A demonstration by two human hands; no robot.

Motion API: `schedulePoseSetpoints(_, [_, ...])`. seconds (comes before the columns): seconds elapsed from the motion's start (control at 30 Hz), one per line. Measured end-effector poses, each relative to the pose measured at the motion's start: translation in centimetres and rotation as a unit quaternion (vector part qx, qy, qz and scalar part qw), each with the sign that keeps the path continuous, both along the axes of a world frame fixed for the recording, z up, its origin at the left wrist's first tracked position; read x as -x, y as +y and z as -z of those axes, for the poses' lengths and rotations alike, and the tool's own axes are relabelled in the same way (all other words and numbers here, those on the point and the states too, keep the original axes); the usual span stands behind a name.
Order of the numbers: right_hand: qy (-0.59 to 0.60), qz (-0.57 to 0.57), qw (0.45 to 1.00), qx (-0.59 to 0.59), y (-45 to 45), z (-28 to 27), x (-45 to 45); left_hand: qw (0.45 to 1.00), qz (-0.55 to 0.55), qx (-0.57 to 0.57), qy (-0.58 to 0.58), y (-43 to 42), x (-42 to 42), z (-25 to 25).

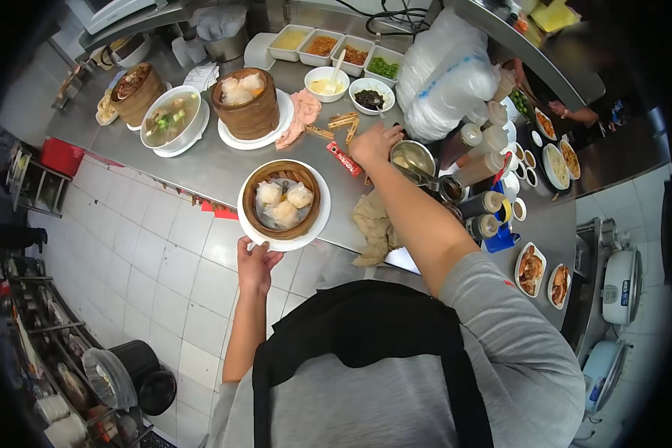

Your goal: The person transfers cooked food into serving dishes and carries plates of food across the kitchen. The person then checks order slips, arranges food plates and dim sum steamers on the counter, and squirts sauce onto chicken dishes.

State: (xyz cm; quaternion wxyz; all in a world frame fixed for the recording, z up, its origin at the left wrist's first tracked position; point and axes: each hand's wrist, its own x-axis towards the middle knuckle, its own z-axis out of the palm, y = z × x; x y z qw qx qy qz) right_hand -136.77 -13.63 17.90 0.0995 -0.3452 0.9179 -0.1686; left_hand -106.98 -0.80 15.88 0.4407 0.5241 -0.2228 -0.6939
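My left hand (257, 263) grips the near rim of a white plate (322, 216), thumb on top. On that plate sits a round bamboo steamer (251, 196) with several pale dumplings (282, 200) inside. Across the counter reaches my right hand (375, 144), palm down, its fingers stretched beside a metal bowl (413, 158). Nothing shows in these fingers, though the thumb side is hidden. Several wooden clothespins (343, 120) and a red packet (343, 159) lie just left of it. Above the hand stands a white bowl of dark sauce (371, 97).
Another steamer (244, 109) stands on a plate, beside a soup bowl (175, 119). A pink cloth (302, 118) and a tan cloth (373, 224) lie on the steel counter (224, 168). Sauce bottles (479, 168) and bagged containers (452, 82) crowd the right. At upper right, another person's hand (562, 112) shows.
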Motion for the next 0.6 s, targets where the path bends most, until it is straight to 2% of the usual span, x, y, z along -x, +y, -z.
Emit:
schedulePoseSetpoints(0.07, [-0.027,0.05,0.998,-0.012,-0.8,0.5,-0.3,1.0,0.006,0.01,0.013,-0.1,-0.4,0.5])
schedulePoseSetpoints(0.13, [-0.06,0.072,0.995,-0.046,-1.2,-1.6,-1.7,1.0,0.008,0.007,0.02,-0.4,-0.6,0.5])
schedulePoseSetpoints(0.17, [-0.133,0.028,0.989,-0.053,-0.7,-2.8,-2.4,1.0,0.012,0.012,0.025,-0.6,-0.7,0.5])
schedulePoseSetpoints(0.27, [-0.118,-0.069,0.99,-0.042,0.5,-4.8,-4.3,0.999,0.016,0.019,0.038,-1.0,-1.0,0.4])
schedulePoseSetpoints(0.37, [-0.062,-0.155,0.979,-0.116,0.0,-5.4,-0.9,0.998,0.015,0.02,0.049,-1.8,-0.9,0.4])
schedulePoseSetpoints(0.47, [0.092,-0.22,0.95,-0.201,-0.1,-6.8,1.0,0.998,-0.001,0.028,0.064,-2.1,-0.6,1.1])
schedulePoseSetpoints(0.57, [0.127,-0.248,0.917,-0.286,-1.1,-3.8,3.0,0.996,-0.025,0.038,0.078,-2.3,0.6,1.6])
schedulePoseSetpoints(0.6, [0.121,-0.219,0.932,-0.261,-1.5,-2.7,3.4,0.996,-0.025,0.039,0.074,-2.4,1.0,1.4])
